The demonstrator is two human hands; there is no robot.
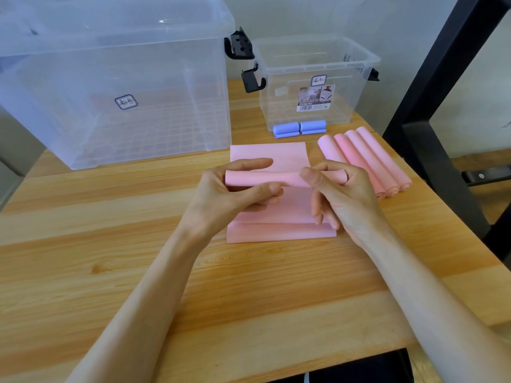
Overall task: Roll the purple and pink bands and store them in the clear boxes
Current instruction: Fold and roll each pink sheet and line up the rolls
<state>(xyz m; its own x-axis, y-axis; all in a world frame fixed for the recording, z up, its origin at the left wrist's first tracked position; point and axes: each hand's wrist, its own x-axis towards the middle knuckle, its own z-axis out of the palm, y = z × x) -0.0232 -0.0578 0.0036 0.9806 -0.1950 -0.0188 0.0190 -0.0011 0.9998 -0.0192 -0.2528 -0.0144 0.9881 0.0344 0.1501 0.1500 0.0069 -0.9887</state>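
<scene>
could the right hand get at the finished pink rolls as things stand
Probably yes, once freed: the right hand now pinches the pink band being rolled, but the four finished pink rolls lie uncovered on the table just to its right, nothing between.

I can't read the handwritten labels on the large clear box [110,87], cut off at the top and left edges, or the small clear box [315,78], and my right hand [343,200] hides the right end of the pink roll [265,179] I'm holding.
</scene>
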